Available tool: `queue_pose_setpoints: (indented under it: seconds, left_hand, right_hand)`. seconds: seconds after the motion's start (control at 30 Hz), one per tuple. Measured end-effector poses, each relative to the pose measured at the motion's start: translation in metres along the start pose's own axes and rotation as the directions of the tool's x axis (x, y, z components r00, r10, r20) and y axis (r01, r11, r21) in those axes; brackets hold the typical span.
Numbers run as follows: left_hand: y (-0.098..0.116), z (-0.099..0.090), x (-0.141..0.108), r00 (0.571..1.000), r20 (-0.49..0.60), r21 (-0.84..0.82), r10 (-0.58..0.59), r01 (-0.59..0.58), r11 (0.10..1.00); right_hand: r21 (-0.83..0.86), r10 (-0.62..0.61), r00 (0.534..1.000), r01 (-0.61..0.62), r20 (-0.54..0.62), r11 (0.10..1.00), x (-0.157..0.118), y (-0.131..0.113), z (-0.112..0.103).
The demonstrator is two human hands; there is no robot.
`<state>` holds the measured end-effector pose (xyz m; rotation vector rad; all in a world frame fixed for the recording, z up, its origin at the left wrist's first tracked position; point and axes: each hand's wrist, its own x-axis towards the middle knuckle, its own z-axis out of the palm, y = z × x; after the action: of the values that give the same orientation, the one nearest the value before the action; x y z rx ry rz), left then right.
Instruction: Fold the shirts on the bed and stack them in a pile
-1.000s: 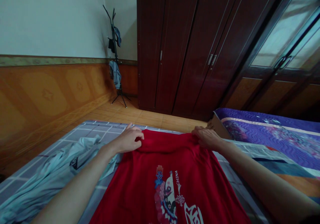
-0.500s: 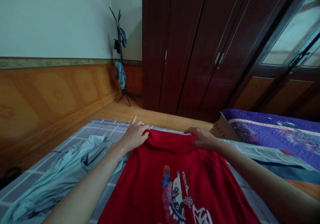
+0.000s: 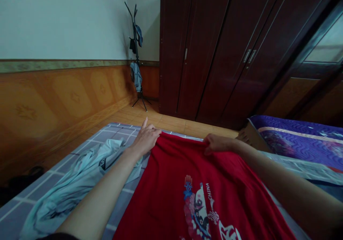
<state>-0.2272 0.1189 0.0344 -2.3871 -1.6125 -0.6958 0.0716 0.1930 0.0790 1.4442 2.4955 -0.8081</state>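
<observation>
A red T-shirt [image 3: 171, 183] with a colourful print and the word CHINA lies spread over the bed, its lower part running out of view at the bottom. My left hand [image 3: 147, 138] pinches its far left corner, with the index finger pointing up. At the far right corner my right hand [image 3: 218, 143] is closed on the cloth. Between the two hands the far edge is drawn nearly straight, with folds below it. Left of the shirt, a crumpled light blue garment [image 3: 88, 183] with a dark label lies beside my left forearm.
The bed has a grey checked sheet [image 3: 123, 129]. Beyond it stand a dark red wardrobe [image 3: 209, 54] and a black coat rack [image 3: 137, 54] with a cap and clothes. A purple quilted bedspread [image 3: 302, 136] lies at the right.
The view has swung slightly to the right. Both hands keep hold of the red T-shirt, and its far edge looks pulled tauter between them, with the right hand more tightly closed.
</observation>
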Motion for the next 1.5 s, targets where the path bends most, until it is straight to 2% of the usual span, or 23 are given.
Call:
queue_pose_setpoints:
  seconds: [0.13, 0.27, 0.4, 0.53, 0.6, 0.73, 0.87, 0.97, 1.1, 1.2, 1.27, 1.33, 1.37, 1.43, 1.47, 1.5]
  left_hand:
    - [-0.008, 0.005, -0.005, 0.999, 0.013, -0.017, -0.039, 0.039, 0.999]
    - [-0.011, 0.011, -0.009, 0.998, 0.022, 0.032, -0.055, 0.055, 0.998]
    - [-0.017, 0.016, -0.012, 0.996, 0.009, 0.1, -0.09, 0.089, 0.991]
    - [-0.025, 0.021, -0.01, 0.969, 0.051, 0.075, -0.24, 0.236, 0.969]
    - [-0.03, 0.023, -0.004, 0.956, 0.089, 0.044, -0.279, 0.276, 0.96]
    - [-0.041, 0.028, 0.015, 0.946, 0.159, 0.01, -0.282, 0.284, 0.959]
    - [-0.046, 0.036, 0.032, 0.93, 0.214, 0.015, -0.299, 0.303, 0.953]
    - [-0.044, 0.042, 0.036, 0.921, 0.217, 0.049, -0.324, 0.321, 0.946]
    - [-0.037, 0.039, 0.036, 0.913, 0.188, 0.109, -0.361, 0.346, 0.932]
    - [-0.017, 0.03, 0.031, 0.923, 0.144, 0.14, -0.357, 0.338, 0.931]
    - [0.006, 0.023, 0.022, 0.941, 0.122, 0.133, -0.316, 0.3, 0.945]
    - [0.029, 0.02, 0.009, 0.968, 0.173, 0.081, -0.182, 0.17, 0.982]
    - [0.039, 0.019, 0.002, 0.969, 0.235, 0.041, -0.083, 0.075, 0.996]
    - [0.049, 0.016, -0.012, 0.931, 0.363, 0.001, 0.029, -0.032, 0.999]
    - [0.049, 0.014, -0.017, 0.914, 0.405, 0.019, 0.012, -0.022, 1.0]
    - [0.047, 0.011, -0.022, 0.907, 0.418, 0.064, -0.051, 0.027, 0.998]
  right_hand:
    - [-0.219, 0.182, 0.975, -0.206, -0.124, 0.954, -0.016, 0.064, -0.023]
    - [-0.325, 0.216, 0.95, -0.283, -0.227, 0.903, -0.027, 0.099, -0.027]
    - [-0.399, 0.179, 0.938, -0.292, -0.295, 0.869, -0.026, 0.108, -0.018]
    - [-0.433, 0.136, 0.922, -0.296, -0.364, 0.851, -0.021, 0.11, -0.009]
    - [-0.427, 0.129, 0.911, -0.304, -0.391, 0.851, -0.02, 0.112, -0.005]
    - [-0.379, 0.144, 0.887, -0.328, -0.44, 0.866, -0.022, 0.119, 0.0]
    - [-0.269, 0.184, 0.838, -0.361, -0.514, 0.893, -0.022, 0.127, 0.005]
    - [-0.217, 0.207, 0.791, -0.392, -0.576, 0.894, -0.018, 0.13, 0.011]
    - [-0.257, 0.175, 0.763, -0.411, -0.622, 0.875, -0.018, 0.125, 0.015]
    - [-0.319, 0.118, 0.751, -0.41, -0.65, 0.855, -0.027, 0.107, 0.017]
    - [-0.369, 0.044, 0.731, -0.395, -0.681, 0.841, -0.036, 0.084, 0.025]
    - [-0.425, -0.072, 0.711, -0.333, -0.7, 0.842, -0.046, 0.058, 0.04]
    - [-0.46, -0.144, 0.716, -0.269, -0.683, 0.846, -0.05, 0.046, 0.049]
    - [-0.527, -0.259, 0.779, -0.106, -0.571, 0.843, -0.057, 0.03, 0.067]
    - [-0.533, -0.261, 0.814, -0.07, -0.519, 0.843, -0.061, 0.026, 0.073]
    - [-0.525, -0.224, 0.844, -0.078, -0.487, 0.848, -0.064, 0.025, 0.076]
